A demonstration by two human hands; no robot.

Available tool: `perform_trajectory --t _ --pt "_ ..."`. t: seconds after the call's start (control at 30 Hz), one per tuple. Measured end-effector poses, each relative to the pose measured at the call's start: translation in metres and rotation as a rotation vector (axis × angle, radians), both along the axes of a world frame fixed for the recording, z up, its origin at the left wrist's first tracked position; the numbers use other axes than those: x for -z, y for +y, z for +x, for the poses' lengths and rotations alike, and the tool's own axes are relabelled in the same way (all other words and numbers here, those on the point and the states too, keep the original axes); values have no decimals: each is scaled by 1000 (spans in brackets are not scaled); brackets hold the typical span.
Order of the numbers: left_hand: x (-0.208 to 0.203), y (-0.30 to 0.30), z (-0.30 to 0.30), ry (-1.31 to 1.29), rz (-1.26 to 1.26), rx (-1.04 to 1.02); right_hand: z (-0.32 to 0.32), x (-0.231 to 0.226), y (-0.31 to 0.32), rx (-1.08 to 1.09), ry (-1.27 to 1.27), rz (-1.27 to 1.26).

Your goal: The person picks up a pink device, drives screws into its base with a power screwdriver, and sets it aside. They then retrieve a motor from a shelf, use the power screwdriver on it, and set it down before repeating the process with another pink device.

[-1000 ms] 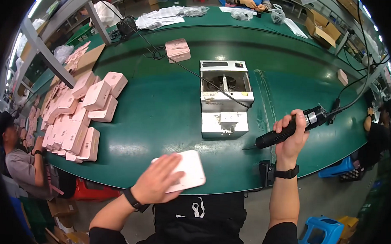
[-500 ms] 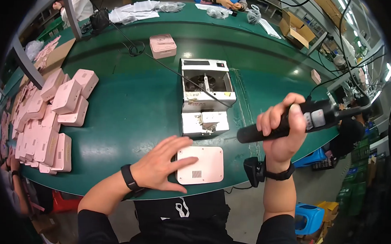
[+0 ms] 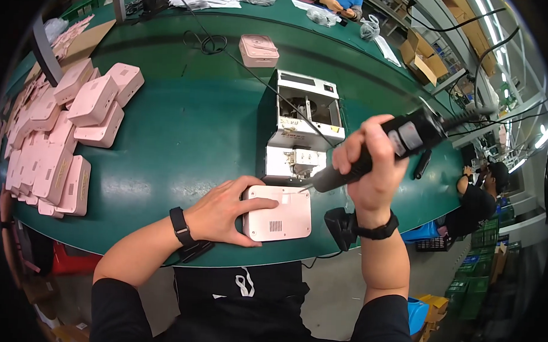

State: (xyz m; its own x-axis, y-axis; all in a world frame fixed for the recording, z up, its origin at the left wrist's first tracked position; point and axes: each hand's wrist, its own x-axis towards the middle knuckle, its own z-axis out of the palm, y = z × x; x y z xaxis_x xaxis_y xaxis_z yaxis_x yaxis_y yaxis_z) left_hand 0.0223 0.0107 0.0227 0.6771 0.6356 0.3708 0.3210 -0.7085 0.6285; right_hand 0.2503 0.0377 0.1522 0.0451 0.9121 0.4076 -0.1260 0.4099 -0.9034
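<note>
A pale pink plastic case [image 3: 290, 223] lies flat at the table's near edge, with screw holes at its corners and a slotted vent. My left hand [image 3: 224, 211] clasps its left side, thumb by the near edge and a finger stretched across the top. In my right hand [image 3: 374, 165] is a black corded electric screwdriver [image 3: 340, 176], my fingers wrapped round its body. It slants down to the left, its thin bit at the case's far right corner; whether the bit touches a screw I cannot tell.
Just beyond the case stands a white screw feeder machine [image 3: 303, 124]. Several pink cases [image 3: 57, 145] are piled at the left, and another pink case [image 3: 259, 51] sits farther back. A black cable [image 3: 247, 64] crosses above the table. Co-workers sit across and at the right.
My right hand has brought the screwdriver down and left, its bit now at the case's far right corner. My left hand has closed in on the case's side. The whole view has shifted slightly.
</note>
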Motion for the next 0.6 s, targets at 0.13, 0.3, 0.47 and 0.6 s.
perform_trajectory --t 0.13,0.3,0.47,0.6 --pt "1 1 1 0 5 -1 10 -3 -12 43 30 25" --pt "0 -1 1 14 -12 -4 14 2 -14 81 2 31" --pt "1 0 3 -1 -28 1 17 28 -10 99 -61 8" --pt "1 2 2 2 -31 0 18 29 -7 88 8 -11"
